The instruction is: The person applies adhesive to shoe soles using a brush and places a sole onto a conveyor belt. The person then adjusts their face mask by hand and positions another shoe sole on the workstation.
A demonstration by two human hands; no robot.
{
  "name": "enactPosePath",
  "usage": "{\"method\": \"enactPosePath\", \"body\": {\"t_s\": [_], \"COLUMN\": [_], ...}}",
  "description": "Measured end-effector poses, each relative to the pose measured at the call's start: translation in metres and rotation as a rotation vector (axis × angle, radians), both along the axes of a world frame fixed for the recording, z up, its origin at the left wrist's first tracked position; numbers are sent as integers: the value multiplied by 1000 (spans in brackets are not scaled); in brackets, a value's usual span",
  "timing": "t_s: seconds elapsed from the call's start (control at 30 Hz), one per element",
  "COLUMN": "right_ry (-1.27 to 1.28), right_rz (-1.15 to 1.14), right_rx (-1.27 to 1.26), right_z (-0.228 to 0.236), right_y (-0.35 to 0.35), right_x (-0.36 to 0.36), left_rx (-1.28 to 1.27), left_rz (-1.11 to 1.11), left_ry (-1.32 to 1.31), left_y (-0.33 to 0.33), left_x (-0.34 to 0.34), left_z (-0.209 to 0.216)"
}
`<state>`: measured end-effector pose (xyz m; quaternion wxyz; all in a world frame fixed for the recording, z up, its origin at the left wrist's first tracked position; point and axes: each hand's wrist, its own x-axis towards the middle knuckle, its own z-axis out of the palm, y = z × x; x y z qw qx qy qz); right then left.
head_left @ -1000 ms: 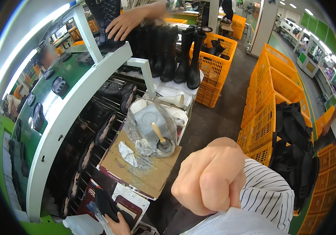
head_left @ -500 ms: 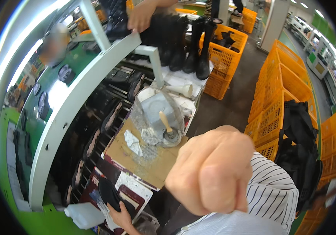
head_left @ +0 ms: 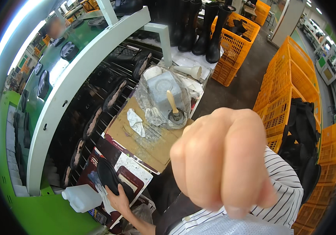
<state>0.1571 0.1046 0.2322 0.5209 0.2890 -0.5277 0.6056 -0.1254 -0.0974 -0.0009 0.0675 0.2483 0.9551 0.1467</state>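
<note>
Close in front of the camera, my right hand (head_left: pixel 221 160) is closed in a fist with curled fingers. Whatever it may hold is hidden. My left hand (head_left: pixel 119 199), lower down, grips the edge of a black shoe-shaped piece (head_left: pixel 107 174) with a smooth, rounded outline. That piece lies over a dark red and white printed box (head_left: pixel 131 178). A pale plastic jug (head_left: pixel 82 197) and a crumpled white cloth or paper lie beside it. Beyond the hands, a wooden-handled brush (head_left: pixel 172 102) stands in a small dark pot, next to a grey container (head_left: pixel 163 87) wrapped in clear plastic.
Stained cardboard (head_left: pixel 152 145) carries a crumpled white paper (head_left: pixel 136 122). At left, a pale metal frame (head_left: pixel 60 92) borders a roller rack of black boots and a green conveyor with shoe soles (head_left: pixel 69 51). Black boots (head_left: pixel 213 43) stand at the back; orange crates (head_left: pixel 289 82) are stacked at right.
The view has tilted, so the bench and boots sit higher in it. Another person's hand by the boots at the top is gone from view. My left hand stays on the black piece.
</note>
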Motion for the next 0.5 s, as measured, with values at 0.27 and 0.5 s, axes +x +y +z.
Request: {"method": "enactPosePath", "body": {"t_s": [0.27,0.5], "right_ry": [166,106], "right_rz": [-27,43], "right_rx": [-83,-193], "right_z": [0,-10], "right_y": [-20,-27], "right_x": [-21,-24], "left_rx": [25,5], "left_rz": [3,1], "left_ry": [-10,-43], "left_y": [-8,-6], "left_x": [-5,-4], "left_z": [-4,-1]}}
